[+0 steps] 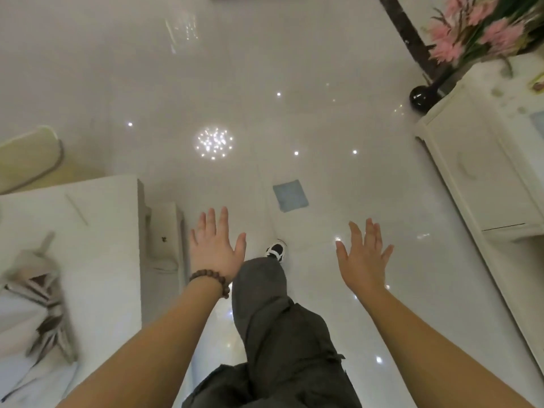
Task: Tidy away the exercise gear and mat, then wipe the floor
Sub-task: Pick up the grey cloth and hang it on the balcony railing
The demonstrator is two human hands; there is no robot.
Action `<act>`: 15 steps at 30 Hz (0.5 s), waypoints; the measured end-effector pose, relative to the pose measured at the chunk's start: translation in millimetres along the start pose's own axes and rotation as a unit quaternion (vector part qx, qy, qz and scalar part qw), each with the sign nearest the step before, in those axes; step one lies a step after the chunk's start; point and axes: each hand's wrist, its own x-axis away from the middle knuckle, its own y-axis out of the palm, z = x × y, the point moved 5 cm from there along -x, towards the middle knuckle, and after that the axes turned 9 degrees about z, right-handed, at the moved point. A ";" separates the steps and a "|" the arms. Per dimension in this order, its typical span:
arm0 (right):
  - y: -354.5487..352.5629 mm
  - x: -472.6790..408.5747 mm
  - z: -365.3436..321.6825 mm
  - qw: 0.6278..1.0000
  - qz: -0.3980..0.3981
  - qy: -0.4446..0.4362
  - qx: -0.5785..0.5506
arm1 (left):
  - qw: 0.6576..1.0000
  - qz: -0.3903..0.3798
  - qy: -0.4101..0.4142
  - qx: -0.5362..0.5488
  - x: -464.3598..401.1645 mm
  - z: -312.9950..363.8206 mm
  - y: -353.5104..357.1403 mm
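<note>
Both grips spread, holding nothing: left hand [216, 248], right hand [363, 257]. Blue cloth [290, 195] flat on floor [294, 83] just ahead, likely laid ready for wiping.

Glossy, mirror-smooth floor [294, 113] tiles w/ light glints; matt blue cloth [290, 195]; wood-bead bracelet [210, 279].

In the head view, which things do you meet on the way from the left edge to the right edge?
White table → left hand → shoe → blue cloth on the floor → right hand → white cabinet with pink flowers.
</note>
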 end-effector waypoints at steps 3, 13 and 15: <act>18.5 -70.4 -24.2 0.999 -0.028 0.014 0.002 | 0.998 -0.036 0.028 -0.042 -75.3 16.1 6.1; 120.3 -238.9 -82.0 0.986 -0.085 0.120 -0.084 | 0.985 -0.105 0.105 -0.085 -292.3 56.2 83.1; 157.8 -269.3 -83.5 0.981 -0.096 0.140 -0.098 | 0.980 -0.116 0.129 -0.092 -324.1 64.4 121.4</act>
